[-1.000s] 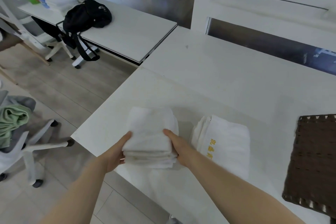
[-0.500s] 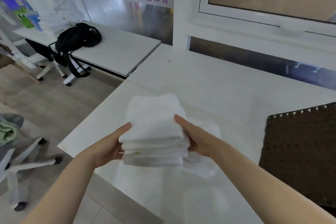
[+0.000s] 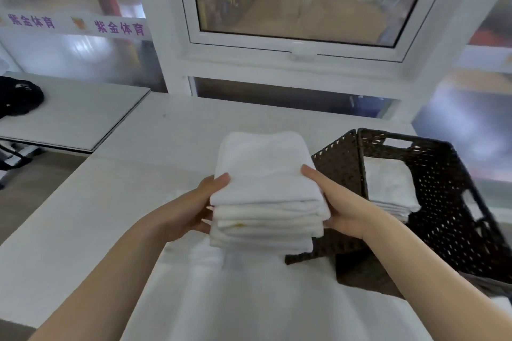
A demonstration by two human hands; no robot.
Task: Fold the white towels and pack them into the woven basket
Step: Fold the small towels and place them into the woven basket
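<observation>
L fingers [image 3: 221,178] and R fingers [image 3: 309,171] curl over the top edges of the towel stack [image 3: 266,191] – thumbs not visible, prob. underneath – so left hand [image 3: 191,210] and right hand [image 3: 343,210] clamp it from both sides. The stack is several folded white towels, held level, clear of the worktop [image 3: 83,216].

Change vs. a sec ago: the stack sat on the worktop w/ hands closing round it; half a sec ago it was lifted, and now it's carried to the R, right beside the near L corner of the woven basket [image 3: 432,202]. Judgement: folding's done for this lot, packing step is under way – next is up over the rim and down.

Basket: dark weave, open top, handle cut-outs. Inside, one folded white towel [image 3: 390,188] already lies on the bottom; there looks to be room on top of it.
</observation>
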